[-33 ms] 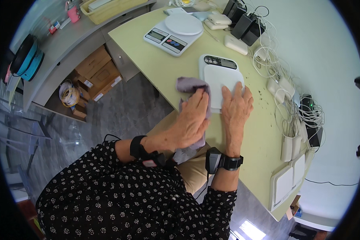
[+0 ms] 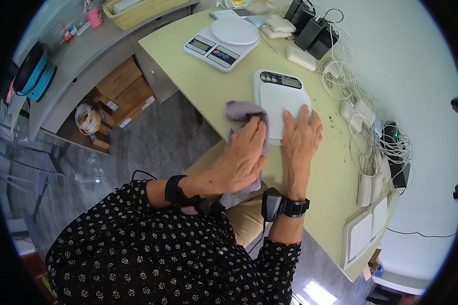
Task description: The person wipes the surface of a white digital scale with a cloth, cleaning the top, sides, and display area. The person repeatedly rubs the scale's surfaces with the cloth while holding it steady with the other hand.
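A white digital kitchen scale (image 2: 284, 104) with a square plate lies on the pale green table, its dark button panel and display at the far end. Against its left edge my left hand (image 2: 243, 155) is closed on a purple-grey cloth (image 2: 241, 110). Part of the cloth hangs down below that hand, past the table edge. My right hand (image 2: 301, 140) lies with fingers stretched out on the near right part of the scale's plate. Farther left stands a second white scale (image 2: 222, 46) with a round plate.
Tangled white cables (image 2: 353, 91), white power adapters (image 2: 301, 58) and black boxes (image 2: 316, 38) line the table's wall side. More flat white devices (image 2: 359, 236) lie at the near right corner. Dark crumbs (image 2: 332, 127) are scattered right of the scale. Cardboard boxes (image 2: 122, 96) stand below the grey counter.
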`<control>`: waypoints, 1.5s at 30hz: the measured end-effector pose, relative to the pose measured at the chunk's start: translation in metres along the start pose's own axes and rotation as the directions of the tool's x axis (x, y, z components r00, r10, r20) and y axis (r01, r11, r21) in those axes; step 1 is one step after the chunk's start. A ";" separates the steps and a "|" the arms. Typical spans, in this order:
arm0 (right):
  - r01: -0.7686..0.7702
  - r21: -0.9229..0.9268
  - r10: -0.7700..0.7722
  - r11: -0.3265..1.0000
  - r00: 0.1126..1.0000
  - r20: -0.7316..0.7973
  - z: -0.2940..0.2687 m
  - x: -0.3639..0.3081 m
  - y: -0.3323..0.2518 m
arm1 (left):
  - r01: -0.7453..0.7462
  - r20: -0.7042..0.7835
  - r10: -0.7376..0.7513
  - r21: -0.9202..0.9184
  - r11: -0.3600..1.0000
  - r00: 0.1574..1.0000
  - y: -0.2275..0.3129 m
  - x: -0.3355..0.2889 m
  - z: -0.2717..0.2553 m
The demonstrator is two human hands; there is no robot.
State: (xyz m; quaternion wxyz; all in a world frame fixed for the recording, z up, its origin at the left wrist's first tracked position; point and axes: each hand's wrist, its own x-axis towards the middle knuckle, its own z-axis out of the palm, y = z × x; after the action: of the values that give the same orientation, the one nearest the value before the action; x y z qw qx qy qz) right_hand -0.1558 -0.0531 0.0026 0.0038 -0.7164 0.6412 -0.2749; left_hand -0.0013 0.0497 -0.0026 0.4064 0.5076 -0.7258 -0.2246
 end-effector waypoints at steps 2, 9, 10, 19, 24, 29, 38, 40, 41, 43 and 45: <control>0.013 0.028 -0.013 1.000 1.000 0.012 -0.004 -0.001 -0.001 | -0.030 0.016 0.030 -0.029 0.999 0.999 0.005 -0.009 -0.002; 0.095 0.055 -0.095 0.994 0.995 0.005 -0.010 -0.005 0.002 | -0.038 -0.052 0.039 0.024 0.999 0.998 -0.011 0.004 -0.006; 0.127 0.045 -0.126 0.991 0.992 -0.028 -0.009 -0.005 0.003 | -0.029 -0.072 0.032 0.044 0.999 0.997 -0.016 0.010 -0.005; 0.186 0.017 -0.184 0.982 0.979 -0.083 -0.005 -0.007 0.009 | 0.016 -0.036 -0.014 0.064 0.998 0.999 -0.088 0.103 -0.037; 0.149 -0.023 -0.150 0.989 0.987 -0.059 -0.007 -0.007 0.005 | 0.107 0.103 -0.132 0.220 0.970 0.986 -0.097 0.132 -0.052; 0.110 -0.008 -0.110 0.994 0.994 -0.021 -0.006 -0.008 0.003 | 0.174 0.036 -0.181 0.153 0.973 0.983 -0.075 0.108 -0.038; 0.114 -0.046 -0.117 0.992 0.991 -0.061 -0.001 -0.007 0.003 | -0.051 -0.009 0.050 -0.126 0.991 0.999 -0.035 0.034 -0.028; 0.112 -0.020 -0.113 0.994 0.991 -0.068 -0.002 -0.007 0.002 | -0.020 0.045 0.024 -0.093 0.996 0.999 -0.026 0.020 -0.027; 0.113 -0.007 -0.114 0.994 0.991 -0.074 -0.003 -0.008 0.001 | -0.017 0.070 0.027 -0.135 0.991 0.997 -0.025 0.017 -0.028; 0.110 0.010 -0.109 0.994 0.992 -0.061 -0.005 -0.008 0.000 | -0.014 0.010 0.016 -0.190 0.982 1.000 -0.025 0.015 -0.027; 0.112 0.016 -0.111 0.994 0.993 -0.050 -0.006 -0.008 0.000 | -0.006 -0.041 -0.004 -0.231 0.973 0.999 -0.030 0.020 -0.026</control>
State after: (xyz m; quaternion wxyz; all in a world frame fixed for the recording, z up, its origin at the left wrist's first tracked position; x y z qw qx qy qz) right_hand -0.1589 -0.0440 0.0048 -0.0207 -0.7440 0.5976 -0.2982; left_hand 0.0334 0.0218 -0.0029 0.4779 0.4609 -0.6864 -0.2968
